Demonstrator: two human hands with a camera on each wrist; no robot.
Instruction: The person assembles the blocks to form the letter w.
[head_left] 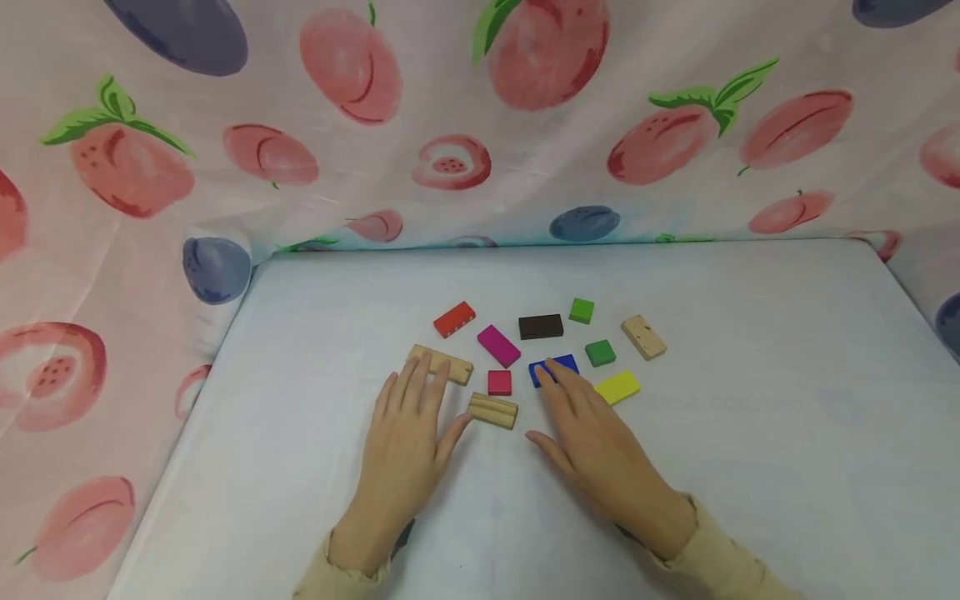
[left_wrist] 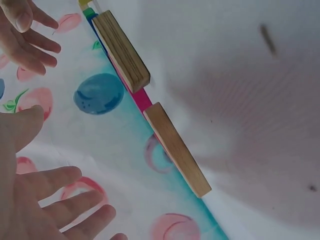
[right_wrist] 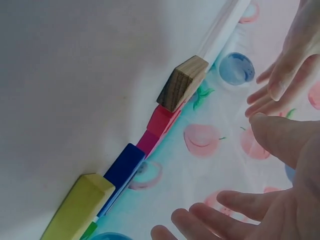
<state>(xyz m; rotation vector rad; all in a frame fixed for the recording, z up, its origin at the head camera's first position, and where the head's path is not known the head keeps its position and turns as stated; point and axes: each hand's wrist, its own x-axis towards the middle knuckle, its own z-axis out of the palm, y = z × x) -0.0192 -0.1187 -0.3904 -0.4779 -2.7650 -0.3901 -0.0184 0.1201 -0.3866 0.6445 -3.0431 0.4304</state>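
Observation:
In the head view my left hand (head_left: 405, 450) hovers with spread fingers over a long wooden block (head_left: 459, 370), its fingertips overlapping it from above. Close to that thumb lies a grooved wooden block (head_left: 492, 411). My right hand (head_left: 600, 442) reaches over a blue block (head_left: 568, 365), part of which its fingers hide, and a yellow block (head_left: 618, 387) is beside it. A pinkish-red square block (head_left: 499, 382) sits between the hands. Both wrist views show relaxed fingers apart from the blocks, with nothing held.
Farther back lie a magenta block (head_left: 498, 346), a red block (head_left: 454, 319), a dark brown block (head_left: 541, 327), two green squares (head_left: 581, 310) and another wooden block (head_left: 643, 337). A fruit-print cloth (head_left: 450, 217) rises behind the white table (head_left: 750, 467).

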